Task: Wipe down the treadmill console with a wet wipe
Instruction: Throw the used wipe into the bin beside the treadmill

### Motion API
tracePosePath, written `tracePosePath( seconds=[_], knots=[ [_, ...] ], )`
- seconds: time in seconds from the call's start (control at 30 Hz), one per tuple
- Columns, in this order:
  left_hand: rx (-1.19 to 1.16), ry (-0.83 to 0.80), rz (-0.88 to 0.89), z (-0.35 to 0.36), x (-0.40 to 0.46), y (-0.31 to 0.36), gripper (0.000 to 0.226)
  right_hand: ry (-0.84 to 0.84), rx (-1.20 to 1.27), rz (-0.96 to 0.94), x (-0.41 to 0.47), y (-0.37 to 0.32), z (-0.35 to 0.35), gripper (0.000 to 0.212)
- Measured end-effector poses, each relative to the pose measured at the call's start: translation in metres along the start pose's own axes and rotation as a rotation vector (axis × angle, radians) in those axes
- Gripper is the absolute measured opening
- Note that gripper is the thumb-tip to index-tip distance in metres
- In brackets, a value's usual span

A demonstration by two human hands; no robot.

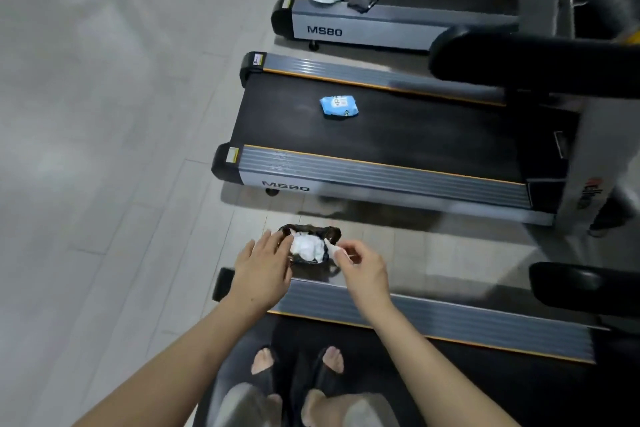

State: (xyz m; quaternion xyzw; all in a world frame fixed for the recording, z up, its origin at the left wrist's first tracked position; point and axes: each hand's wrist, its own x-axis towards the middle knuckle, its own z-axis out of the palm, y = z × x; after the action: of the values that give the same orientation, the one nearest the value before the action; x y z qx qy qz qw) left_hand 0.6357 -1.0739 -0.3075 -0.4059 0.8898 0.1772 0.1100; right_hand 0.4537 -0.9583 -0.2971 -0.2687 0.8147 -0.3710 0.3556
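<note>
The person stood on a treadmill belt (450, 374) in open-toed slippers (298, 367). The left hand (261, 269) reached out with fingers spread and loose, touching the rim of a small black bin bag (313, 230) on the floor. The right hand (363, 269) pinched a white wet wipe (330, 248) over the bag. Farther off, a blue wipe pack (338, 107) lay on the next treadmill (381, 170).

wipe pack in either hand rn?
No, the blue wipe pack lies alone on the middle treadmill's belt, while both hands work at the black bag on the floor.
</note>
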Motion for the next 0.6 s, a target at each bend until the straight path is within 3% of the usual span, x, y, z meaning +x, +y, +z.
tracePosePath(
  seconds=[0.43, 0.6],
  knots=[
    [-0.044, -0.142, -0.051, 0.312, 0.156, -0.09, 0.056, -0.156, -0.177, 0.047, 0.193, 0.26, 0.181, 0.014],
    [0.004, -0.137, -0.072, 0.408, 0.224, -0.121, 0.059, -0.118, -0.28, 0.015, 0.272, 0.348, 0.244, 0.018]
  ],
)
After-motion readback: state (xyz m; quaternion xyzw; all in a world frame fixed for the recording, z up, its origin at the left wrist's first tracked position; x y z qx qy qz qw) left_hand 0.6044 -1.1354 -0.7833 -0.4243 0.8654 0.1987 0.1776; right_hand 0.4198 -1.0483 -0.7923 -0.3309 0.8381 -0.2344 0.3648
